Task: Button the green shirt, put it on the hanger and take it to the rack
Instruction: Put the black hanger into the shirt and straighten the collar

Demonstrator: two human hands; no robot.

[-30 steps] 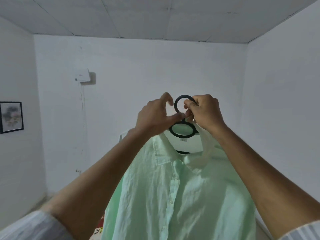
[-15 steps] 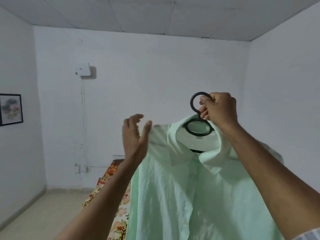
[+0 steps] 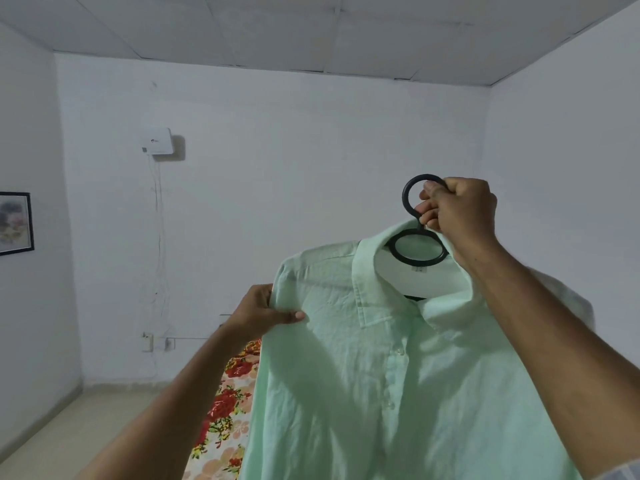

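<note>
The pale green shirt (image 3: 363,375) hangs buttoned on a black hanger (image 3: 415,251), held up in front of me in the head view. My right hand (image 3: 457,209) grips the hanger's round top loop at upper right. My left hand (image 3: 263,313) pinches the shirt's left shoulder seam, thumb on the front of the cloth. Most of the hanger is hidden inside the collar and shoulders. No rack is in view.
A bed with a red floral sheet (image 3: 228,410) lies below the shirt. White walls close the room; a white box (image 3: 157,142) and a cable hang on the far wall, a framed picture (image 3: 14,223) on the left wall. Bare floor (image 3: 69,427) at lower left.
My left hand left the hanger, dropped and took hold of the shirt's left shoulder. My right hand carried hanger and shirt to the right.
</note>
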